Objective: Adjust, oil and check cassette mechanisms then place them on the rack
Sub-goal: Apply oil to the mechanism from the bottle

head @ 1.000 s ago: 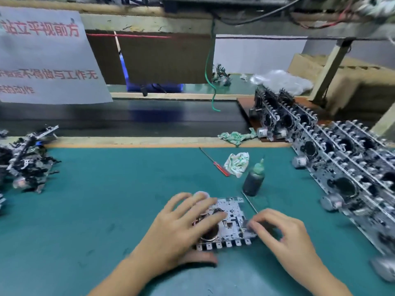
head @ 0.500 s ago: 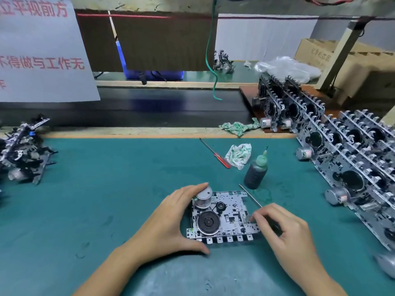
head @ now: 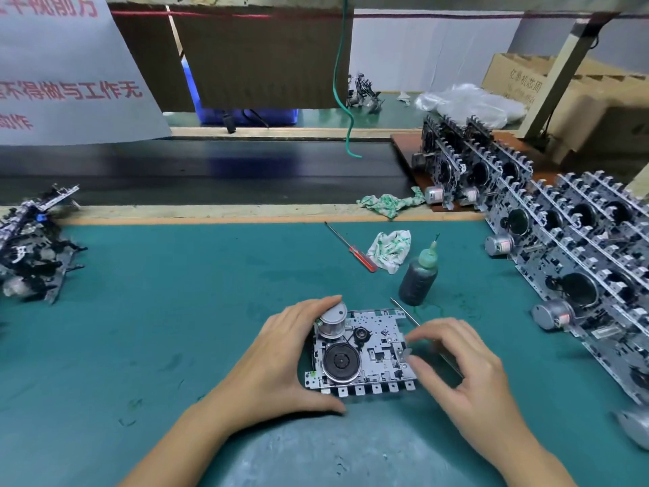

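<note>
Our left hand (head: 281, 363) curls round the left edge of the cassette mechanism (head: 361, 353), its fingertips up against the silver motor (head: 333, 319) at the top corner and the thumb hooked under the near corner. Our right hand (head: 463, 367) has its fingers bent toward the mechanism's right edge, forefinger and thumb tips at the metal plate; a thin metal tool (head: 414, 319) runs under this hand, but we cannot tell whether the fingers actually grip it. The mechanism lies flat on the green mat (head: 158, 311), near the front and middle, its black flywheel (head: 341, 362) facing up and a row of tabs along the near side. Just beyond it stands a dark oil bottle (head: 418, 275) with a green nozzle, and farther back lie a red-handled screwdriver (head: 351, 247) and a crumpled cloth (head: 389, 249) touching each other. A second cloth (head: 386, 203) sits on the wooden strip behind. To our right, finished mechanisms stand in rows on the rack (head: 569, 247). Far to our left, a loose heap of mechanisms (head: 31, 247) rests on the mat's edge.
</note>
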`<move>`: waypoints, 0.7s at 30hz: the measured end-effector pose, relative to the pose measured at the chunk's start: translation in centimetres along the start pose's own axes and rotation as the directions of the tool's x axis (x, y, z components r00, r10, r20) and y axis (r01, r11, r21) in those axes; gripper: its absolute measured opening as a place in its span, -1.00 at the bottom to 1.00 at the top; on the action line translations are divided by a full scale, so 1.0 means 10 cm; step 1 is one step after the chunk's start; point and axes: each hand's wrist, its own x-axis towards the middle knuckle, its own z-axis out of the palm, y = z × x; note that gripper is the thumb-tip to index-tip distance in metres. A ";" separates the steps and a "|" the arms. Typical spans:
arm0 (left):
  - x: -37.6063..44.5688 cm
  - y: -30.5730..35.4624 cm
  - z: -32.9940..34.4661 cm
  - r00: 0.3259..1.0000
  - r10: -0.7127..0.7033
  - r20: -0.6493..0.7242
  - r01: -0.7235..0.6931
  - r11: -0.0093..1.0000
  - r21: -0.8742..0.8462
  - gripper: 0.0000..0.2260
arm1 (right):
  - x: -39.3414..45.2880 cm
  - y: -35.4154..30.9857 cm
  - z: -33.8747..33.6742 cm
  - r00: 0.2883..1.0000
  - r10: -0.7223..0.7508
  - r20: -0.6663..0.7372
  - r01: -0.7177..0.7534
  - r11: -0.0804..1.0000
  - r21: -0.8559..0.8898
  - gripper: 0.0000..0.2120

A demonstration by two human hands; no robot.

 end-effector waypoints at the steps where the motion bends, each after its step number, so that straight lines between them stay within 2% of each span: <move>1: 0.00 0.00 0.00 1.000 -0.003 0.002 0.003 1.000 -0.013 -0.03 | 0.02 -0.02 -0.02 0.999 -0.012 0.043 0.013 1.000 -0.011 -0.76; 6: -0.03 0.00 0.00 1.000 0.000 0.013 0.001 0.997 -0.075 -0.04 | 0.16 -0.12 -0.11 0.937 0.029 0.348 -0.001 0.997 -0.080 -0.22; 9: -0.03 0.00 0.00 0.999 0.012 0.035 -0.010 0.997 -0.078 0.01 | 0.32 -0.12 -0.11 0.828 0.030 0.559 0.163 0.942 -0.292 0.06; 11: -0.03 -0.01 0.01 0.999 0.010 0.042 -0.007 0.997 -0.078 0.04 | 0.42 -0.11 -0.08 0.767 0.059 0.639 0.263 0.879 -0.397 0.14; 14: -0.02 -0.02 0.03 1.000 0.018 0.016 -0.017 0.998 -0.056 0.00 | 0.55 -0.14 -0.02 0.733 0.085 0.675 0.326 0.827 -0.458 0.15; 18: -0.04 -0.03 0.03 1.000 -0.010 0.003 0.010 0.995 -0.096 0.01 | 0.63 -0.21 0.00 0.770 0.044 0.637 0.372 0.779 -0.505 -0.06; 19: -0.06 -0.04 0.01 0.999 -0.041 -0.001 0.040 0.986 -0.163 0.05 | 0.62 -0.22 -0.02 0.777 0.057 0.627 0.350 0.789 -0.505 -0.10; 21: -0.06 -0.05 -0.03 0.992 -0.121 -0.017 0.105 0.916 -0.388 0.10 | 0.59 -0.23 -0.08 0.779 0.124 0.615 0.165 0.905 -0.392 -0.20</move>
